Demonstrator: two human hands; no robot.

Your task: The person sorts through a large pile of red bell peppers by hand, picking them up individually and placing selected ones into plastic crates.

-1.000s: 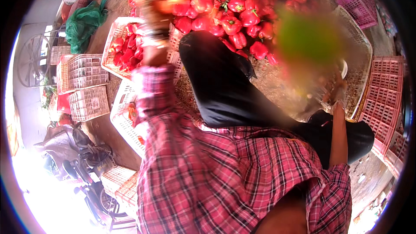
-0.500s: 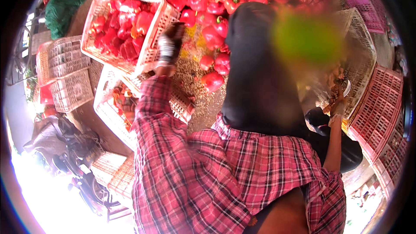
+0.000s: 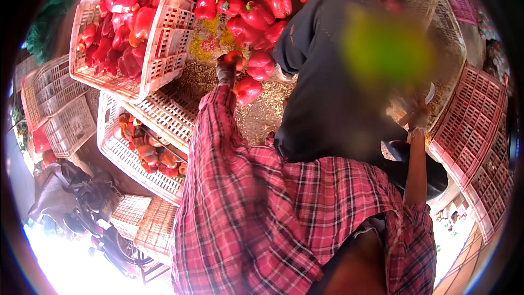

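Note:
My left hand, in a dark covering, has its fingers closed round a red bell pepper low over the ground. Right beside it lie other red bell peppers, at the near end of a large heap. At the right, my right hand grips a knife; its pale curved blade sticks up past the fingers, and the handle is hidden in the hand. A green blur covers the view just above that hand.
To the left, a tilted white crate holds red peppers. A lower crate holds cut pepper pieces. My bent leg lies between the hands. A pale crate and red crates stand right.
My left hand has moved from the side of the crate toward the ground peppers and taken hold of one. My right hand stays near its place with the knife.

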